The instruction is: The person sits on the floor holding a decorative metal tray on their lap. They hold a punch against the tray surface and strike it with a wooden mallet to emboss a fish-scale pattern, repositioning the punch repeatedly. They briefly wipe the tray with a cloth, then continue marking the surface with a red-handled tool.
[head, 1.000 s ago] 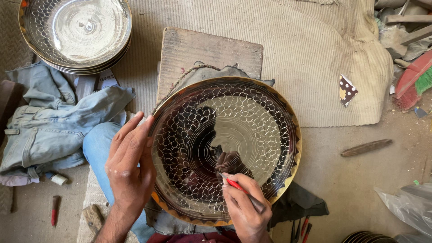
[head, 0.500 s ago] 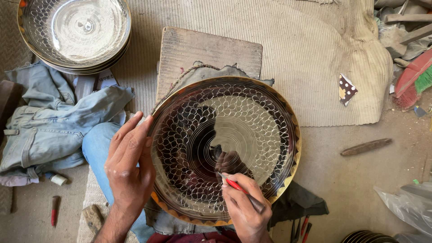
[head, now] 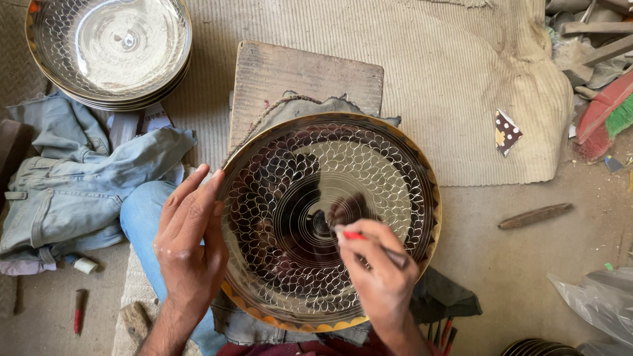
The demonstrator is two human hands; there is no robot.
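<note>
On a wooden board (head: 306, 72) over a ribbed mat (head: 422, 79), a big engraved metal tray (head: 330, 221) rests on grey cloth. Left hand (head: 191, 240) lies flat, fingers extended, against the tray's left rim, bracing, not gripping. Right hand (head: 379, 273) is clenched on a red-tipped tool (head: 369, 240), point near the tray's centre. Tray looks stiff, thin, polished, likely slippery; the scribed face probably mars easily. Best taken by the gold rim, 2 hands. A stack of like trays (head: 109, 53) sits upper left, jeans (head: 72, 184) beside.
</note>
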